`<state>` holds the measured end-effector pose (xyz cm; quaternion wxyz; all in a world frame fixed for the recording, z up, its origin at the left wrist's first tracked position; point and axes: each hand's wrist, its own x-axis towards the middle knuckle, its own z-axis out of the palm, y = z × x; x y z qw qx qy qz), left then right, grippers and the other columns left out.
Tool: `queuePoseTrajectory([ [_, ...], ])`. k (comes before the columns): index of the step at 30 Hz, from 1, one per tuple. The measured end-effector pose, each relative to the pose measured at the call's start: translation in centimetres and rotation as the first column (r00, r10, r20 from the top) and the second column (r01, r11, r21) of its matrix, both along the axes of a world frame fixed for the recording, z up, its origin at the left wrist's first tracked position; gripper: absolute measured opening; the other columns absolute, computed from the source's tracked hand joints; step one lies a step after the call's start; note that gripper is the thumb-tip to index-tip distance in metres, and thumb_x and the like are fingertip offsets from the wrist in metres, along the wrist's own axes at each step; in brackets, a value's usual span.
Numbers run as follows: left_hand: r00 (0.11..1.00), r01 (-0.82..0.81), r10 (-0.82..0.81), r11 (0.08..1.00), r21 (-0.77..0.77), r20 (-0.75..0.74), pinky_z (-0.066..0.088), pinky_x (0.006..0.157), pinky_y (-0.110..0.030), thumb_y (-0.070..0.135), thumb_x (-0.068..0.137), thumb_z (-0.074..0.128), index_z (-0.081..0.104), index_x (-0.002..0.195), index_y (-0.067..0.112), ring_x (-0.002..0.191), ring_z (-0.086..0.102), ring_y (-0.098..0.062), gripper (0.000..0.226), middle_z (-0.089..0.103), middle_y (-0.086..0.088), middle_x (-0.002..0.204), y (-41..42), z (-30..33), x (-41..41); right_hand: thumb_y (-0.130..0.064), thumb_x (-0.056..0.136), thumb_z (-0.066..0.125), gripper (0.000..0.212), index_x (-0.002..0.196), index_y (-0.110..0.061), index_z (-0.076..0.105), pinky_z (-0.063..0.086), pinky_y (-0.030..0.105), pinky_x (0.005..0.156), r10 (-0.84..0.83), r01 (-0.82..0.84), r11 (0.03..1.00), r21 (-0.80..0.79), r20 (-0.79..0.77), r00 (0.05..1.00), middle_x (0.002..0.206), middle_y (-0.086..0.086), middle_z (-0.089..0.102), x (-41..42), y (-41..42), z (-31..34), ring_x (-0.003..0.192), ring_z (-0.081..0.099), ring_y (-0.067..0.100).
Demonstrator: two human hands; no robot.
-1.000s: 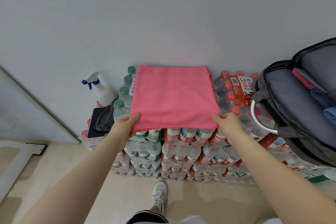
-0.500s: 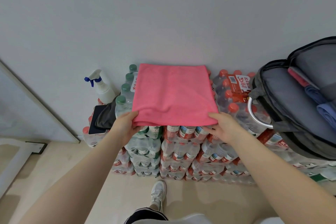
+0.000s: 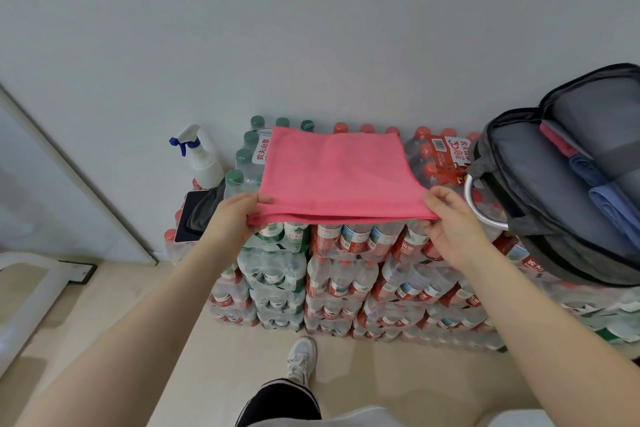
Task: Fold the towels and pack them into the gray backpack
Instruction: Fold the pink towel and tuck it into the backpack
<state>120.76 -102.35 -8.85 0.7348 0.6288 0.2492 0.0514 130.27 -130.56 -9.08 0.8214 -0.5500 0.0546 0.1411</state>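
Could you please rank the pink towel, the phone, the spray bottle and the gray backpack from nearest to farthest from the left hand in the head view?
From the left hand:
1. Pink towel, pinched at its near left corner.
2. Phone, just left.
3. Spray bottle, behind the phone, by the wall.
4. Gray backpack, far right.

Wall: plain pale grey, fills the upper half of the frame.
Bottled-water packs: shrink-wrapped, stacked in several layers against the wall at centre; green caps at the left, red caps toward the right.
Spray bottle: white with a blue trigger, upright at centre left, just beside the green-capped bottles.
Phone: dark slab below the spray bottle, lying on a pack; possibly a tablet, too small to tell.
Dark cloth: bunched, touching the phone's right edge.
Floor: beige, across the lower frame.
Shoe: white sneaker, bottom centre.
Panel: pale, leaning at the left edge.
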Motion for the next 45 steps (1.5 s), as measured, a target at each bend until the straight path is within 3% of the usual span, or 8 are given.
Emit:
queuePoseTrajectory([
  [4,0.948,0.316,-0.237,0.793,0.520,-0.213,0.037,0.053,-0.022,-0.005,0.076,0.054,0.056,0.106,0.023,0.056,0.043,-0.014,0.041,0.053,-0.001,0.078,0.8,1.2,-0.3,0.004,0.089,0.049,0.014,0.082,-0.007,0.054,0.037,0.010,0.039,0.103,-0.133,0.979,-0.153,-0.190,0.976,0.073,0.002,0.050,0.9,-0.7,0.9,0.055,0.043,0.006],
  [9,0.959,0.251,-0.228,0.424,0.870,-0.165,0.034,0.056,-0.022,0.009,0.087,0.055,0.066,0.092,0.003,0.063,0.045,-0.016,0.013,0.053,-0.004,0.073,1.4,1.9,2.0,0.000,0.088,0.055,0.008,0.095,-0.001,0.058,0.026,0.009,0.032,0.078,-0.161,0.906,-0.391,-0.218,0.973,0.066,0.002,0.046,3.0,-0.7,1.6,0.036,0.035,0.000],
  [14,0.976,0.191,-0.213,0.710,0.678,-0.052,0.039,0.072,-0.016,0.024,0.088,0.060,0.070,0.084,0.012,0.087,0.052,-0.009,0.016,0.053,0.006,0.097,3.6,2.3,5.2,-0.010,0.089,0.056,0.008,0.083,-0.006,0.059,0.057,0.018,0.055,0.043,-0.058,0.996,-0.060,-0.225,0.973,0.073,0.006,0.061,5.9,0.6,3.1,0.065,0.061,0.010],
  [17,0.979,0.187,-0.201,0.823,0.537,-0.033,0.039,0.063,-0.012,0.026,0.092,0.054,0.068,0.089,0.018,0.070,0.053,0.003,0.016,0.061,0.016,0.079,4.4,2.6,7.5,-0.002,0.092,0.044,0.017,0.097,-0.010,0.058,0.055,0.031,0.086,0.167,-0.171,0.985,-0.020,-0.145,0.975,0.100,0.011,0.065,7.8,1.3,3.7,0.100,0.061,0.020],
  [22,0.983,0.180,-0.177,0.888,0.423,-0.046,0.044,0.078,-0.033,0.029,0.091,0.054,0.065,0.087,0.009,0.077,0.051,-0.018,0.024,0.058,-0.006,0.082,6.0,2.5,12.8,-0.008,0.086,0.060,0.021,0.107,-0.008,0.061,0.043,0.024,0.069,0.175,-0.072,0.723,-0.688,0.081,0.981,0.086,0.003,0.062,12.0,3.4,3.0,0.079,0.055,0.014],
  [25,0.987,0.162,-0.147,0.912,0.377,-0.069,0.038,0.069,-0.031,0.029,0.092,0.053,0.062,0.079,0.014,0.076,0.046,-0.018,0.022,0.052,-0.008,0.081,6.5,2.2,15.7,-0.021,0.085,0.064,0.027,0.095,0.003,0.065,0.040,0.032,0.075,0.088,0.054,0.718,-0.694,0.168,0.982,0.097,0.023,0.065,14.4,4.8,2.0,0.082,0.053,0.018],
  [35,0.924,0.374,-0.147,0.528,0.762,-0.352,0.032,0.052,-0.021,0.026,0.094,0.042,0.062,0.090,-0.002,0.073,0.048,-0.023,0.034,0.051,-0.003,0.066,7.9,0.4,20.9,-0.015,0.094,0.048,0.021,0.097,-0.001,0.063,0.043,0.040,0.082,0.135,0.071,0.437,-0.897,0.143,0.981,0.092,0.010,0.059,18.9,6.6,-0.5,0.088,0.054,0.025],
  [45,0.916,0.400,-0.124,0.383,0.833,-0.383,0.033,0.051,-0.028,0.024,0.095,0.037,0.045,0.062,0.011,0.067,0.051,-0.025,0.036,0.048,-0.004,0.061,8.1,-0.4,22.5,-0.015,0.095,0.042,0.019,0.081,-0.007,0.050,0.030,0.029,0.069,0.142,0.109,0.216,-0.970,0.142,0.980,0.095,0.021,0.061,20.7,7.4,-1.8,0.087,0.053,0.031],
])
